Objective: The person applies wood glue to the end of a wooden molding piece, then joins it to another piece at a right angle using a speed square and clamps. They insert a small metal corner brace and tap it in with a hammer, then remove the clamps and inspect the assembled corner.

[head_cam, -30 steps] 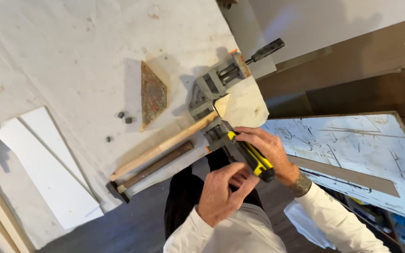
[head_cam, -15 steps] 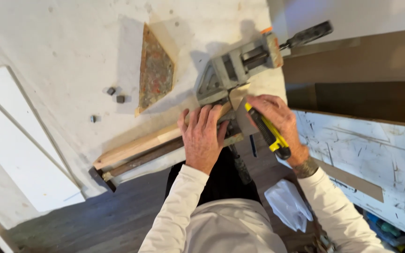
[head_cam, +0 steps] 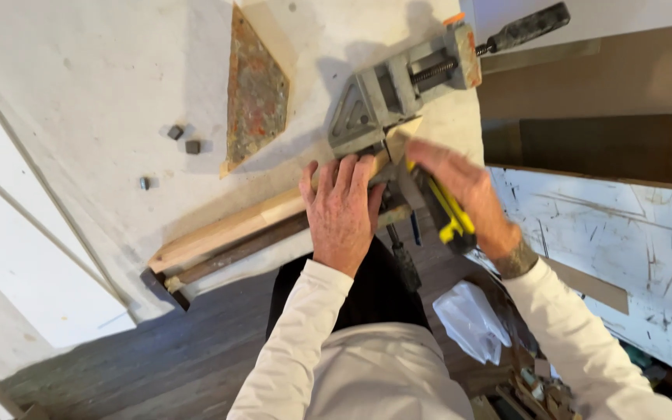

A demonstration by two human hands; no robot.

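Observation:
A long pale wooden strip (head_cam: 231, 227) lies along the near edge of a white-covered workbench (head_cam: 103, 93), its right end held in a grey metal corner vise (head_cam: 386, 101). My left hand (head_cam: 341, 210) presses flat on the strip just beside the vise. My right hand (head_cam: 460, 190), blurred, grips the yellow and black handle of a hand saw (head_cam: 446, 214) right of the vise, the blade near the strip's cut end (head_cam: 400, 134). A darker strip (head_cam: 227, 257) runs under the pale one.
A rust-coloured triangular piece (head_cam: 254, 89) lies on the bench, with three small dark blocks (head_cam: 184, 140) to its left. White boards (head_cam: 33, 257) lean at the left. A scratched white panel (head_cam: 608, 249) stands at the right, a white plastic bag (head_cam: 472, 320) below.
The pale flat piece I held by the vise a second ago is gone. My left hand came up onto the wooden strip. My right hand shifted at the vise with the saw.

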